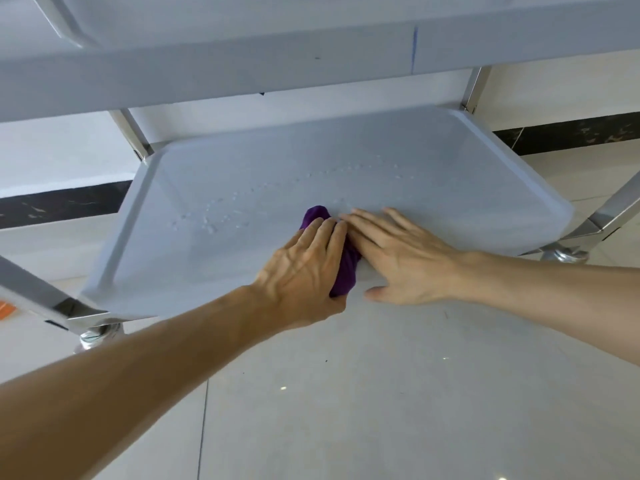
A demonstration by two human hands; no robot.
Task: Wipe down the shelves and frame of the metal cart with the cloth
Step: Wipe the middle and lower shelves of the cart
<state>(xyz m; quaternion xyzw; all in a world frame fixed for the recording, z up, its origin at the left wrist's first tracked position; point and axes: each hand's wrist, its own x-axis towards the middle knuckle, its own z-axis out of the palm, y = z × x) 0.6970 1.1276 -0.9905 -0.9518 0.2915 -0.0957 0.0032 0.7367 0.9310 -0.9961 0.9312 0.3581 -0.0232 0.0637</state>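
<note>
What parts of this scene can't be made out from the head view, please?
- Purple cloth: mostly hidden under the left hand and right hand.
- Lower shelf: near rim covered by both hands.
- Upper shelf: its top cut off by the frame edge.
- Wheel: largely hidden behind the frame.

There is one view only, from the person's head, set low and looking forward and down beneath the upper shelf (pixel 242 64) of the cart, whose underside and front edge fill the top of the picture. The lower shelf (pixel 346 174) lies near, in the middle, seen from above and from its near side. Both forearms enter from the bottom corners and meet at its near edge. The tiled floor (pixel 381 393) fills the bottom half. The wide lens bends the cart's legs outward at left and right.
</note>
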